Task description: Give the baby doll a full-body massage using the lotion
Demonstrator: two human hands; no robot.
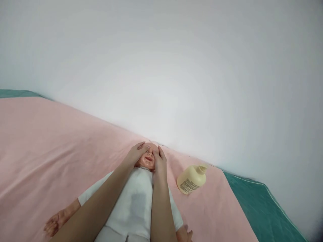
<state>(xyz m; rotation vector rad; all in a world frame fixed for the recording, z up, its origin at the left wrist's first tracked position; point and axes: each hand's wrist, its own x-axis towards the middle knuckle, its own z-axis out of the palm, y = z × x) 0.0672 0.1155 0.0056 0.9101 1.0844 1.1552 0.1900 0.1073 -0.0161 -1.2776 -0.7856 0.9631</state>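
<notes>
A baby doll (132, 198) in a white top lies on its back, its head away from me and its arms spread to the sides. My left hand (137, 154) cups the left side of the doll's head, thumb laid across the face near the eye. Around the right side curls my right hand (160, 159), its thumb also on the face by the eye. The doll's mouth and nose show between my hands; its eyes are mostly covered. My forearms pass over the doll's chest and shoulders.
A pale yellow pump bottle (192, 178) stands, tilted in view, to the right of the doll. Beneath everything is a pink sheet (50, 141), over a green cover (254, 198) showing at the right. A white wall (161, 67) rises just behind the doll's head.
</notes>
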